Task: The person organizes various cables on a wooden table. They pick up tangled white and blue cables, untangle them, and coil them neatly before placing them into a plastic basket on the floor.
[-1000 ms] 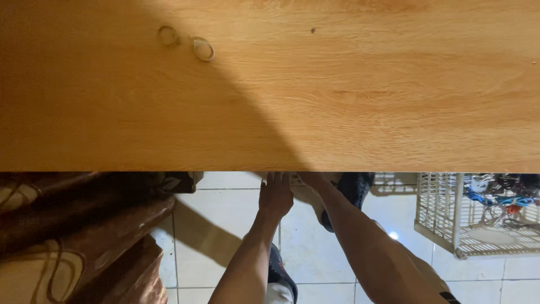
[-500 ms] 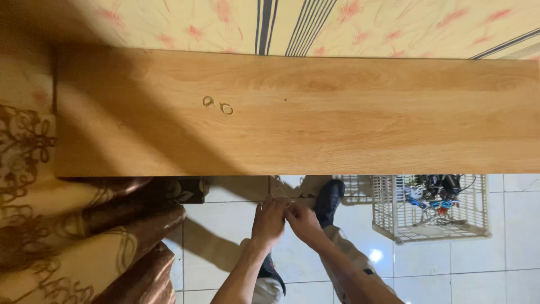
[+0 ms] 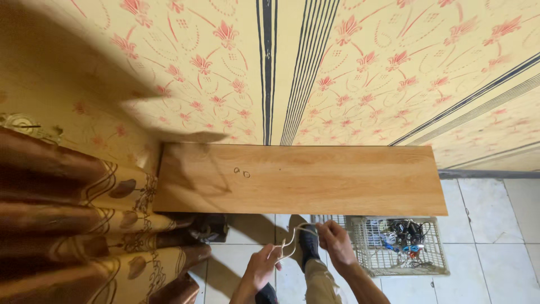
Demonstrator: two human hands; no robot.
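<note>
A person standing at a long light-wood tabletop [image 3: 337, 186] holds a thin pale cord [image 3: 292, 242] between both hands, below the table's near edge and above a white tiled floor [image 3: 489, 225]. The left hand [image 3: 263, 267] is curled closed on the cord's lower end; the right hand [image 3: 334, 239], higher and closer to the table, pinches the upper end with fingers drawn together. The cord runs on a slant from lower left to upper right, looping between the two grips, and the right hand is the nearer to the tabletop. Two small pale rings [image 3: 242, 172] lie side by side on the wood, up and to the left of the hands. A white slatted plastic basket [image 3: 365, 262] of tangled dark cables stands on the floor just right of the right hand. Brown patterned curtains [image 3: 67, 225] hang at left; a yellow wall with red floral motifs and dark stripes [image 3: 365, 73] rises behind.
</note>
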